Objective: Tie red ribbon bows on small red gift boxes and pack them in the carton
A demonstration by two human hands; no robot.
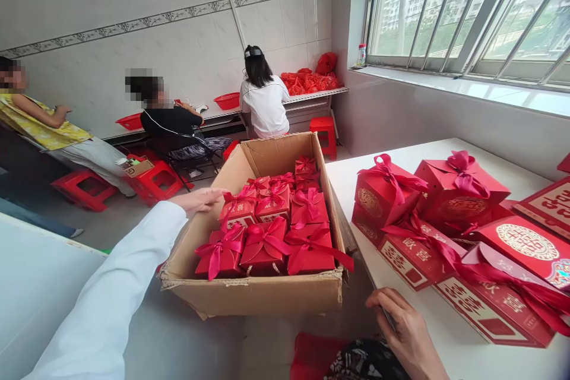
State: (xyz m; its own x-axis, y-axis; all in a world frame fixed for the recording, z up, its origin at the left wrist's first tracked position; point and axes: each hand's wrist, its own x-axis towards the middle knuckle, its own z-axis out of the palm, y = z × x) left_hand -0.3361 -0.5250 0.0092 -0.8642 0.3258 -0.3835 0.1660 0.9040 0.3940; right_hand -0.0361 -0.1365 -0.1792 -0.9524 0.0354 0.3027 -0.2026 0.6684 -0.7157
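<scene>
A cardboard carton (253,291) stands open on the floor, packed with several red gift boxes (265,243) tied with glossy red ribbon bows. My left hand (200,200), in a white sleeve, reaches flat over the carton's left rim with fingers extended, holding nothing. My right hand (407,332) is low at the white table's edge, curled around a thin grey object (389,318). Beside it on the white table (445,160) lie several larger red gift boxes (458,190) with ribbons and gold-patterned panels, some flat and unfolded.
A red stool (323,136) and several others stand on the floor. Two seated people work at the far wall, another leans at the left. Red bags (307,80) lie on a wall counter beneath a barred window (463,12). A white surface fills the lower left.
</scene>
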